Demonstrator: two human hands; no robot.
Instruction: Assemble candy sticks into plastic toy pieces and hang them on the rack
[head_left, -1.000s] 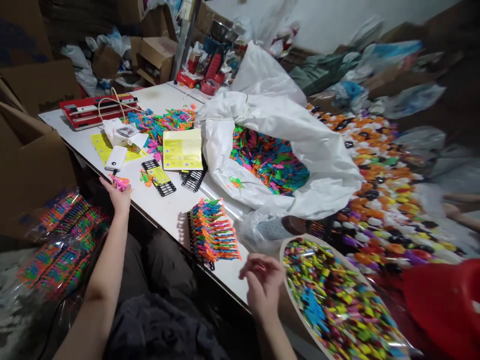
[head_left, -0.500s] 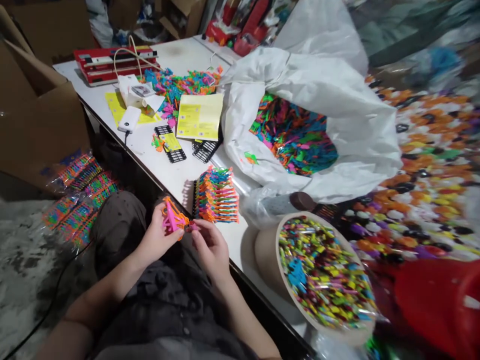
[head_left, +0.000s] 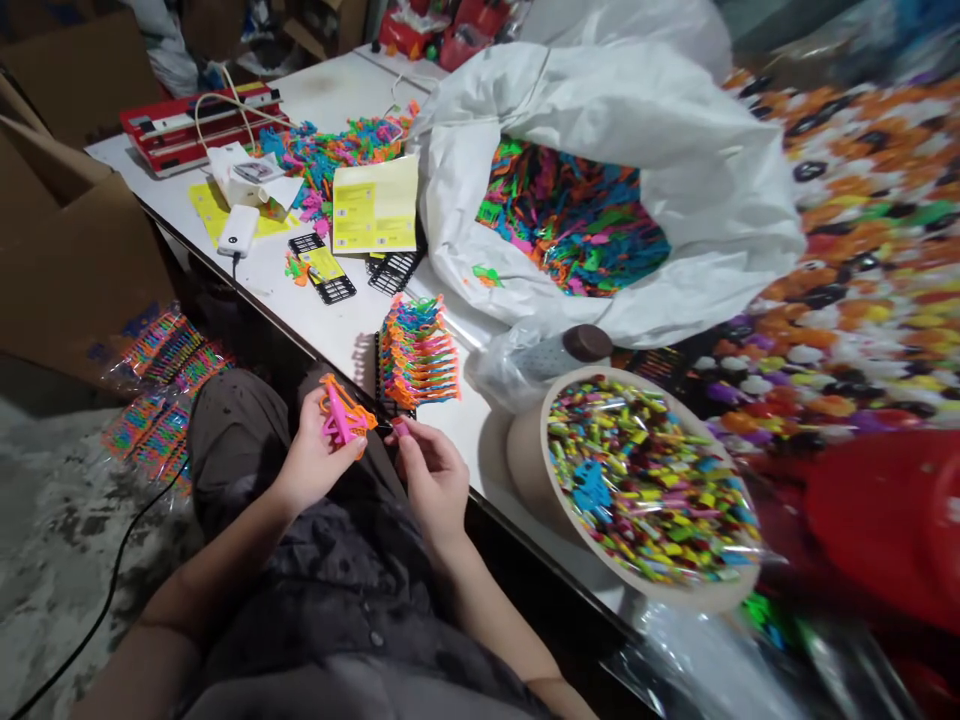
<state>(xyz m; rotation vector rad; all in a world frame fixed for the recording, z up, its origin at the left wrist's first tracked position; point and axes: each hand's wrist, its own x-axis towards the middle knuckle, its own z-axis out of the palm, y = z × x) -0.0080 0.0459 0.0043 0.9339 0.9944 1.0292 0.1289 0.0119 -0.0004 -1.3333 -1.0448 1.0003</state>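
Above my lap, my left hand point(head_left: 316, 450) is closed around a pink and orange plastic toy point(head_left: 343, 418) with an open, lattice-like frame. Close by on its right, my right hand point(head_left: 433, 470) pinches a small pinkish-red piece point(head_left: 401, 428) between thumb and fingers. The small piece is apart from the toy, and its kind is too small to tell. Just beyond my right hand, a row of bright plastic figures point(head_left: 420, 355) stands packed together on the table, attached along a black strip.
A white sack point(head_left: 720, 220) full of coloured plastic pieces stands on the table point(head_left: 292, 330). Nearer me is a beige tub point(head_left: 529, 450) of small wrapped-looking pieces. Black racks point(head_left: 394, 270), a yellow label sheet point(head_left: 375, 215), a white power bank point(head_left: 238, 230) and a red sealer point(head_left: 199, 130) lie beyond.
My right hand with the small piece has drawn slightly away from the toy in my left hand. The whole view has shifted, so the table things sit higher and further left.
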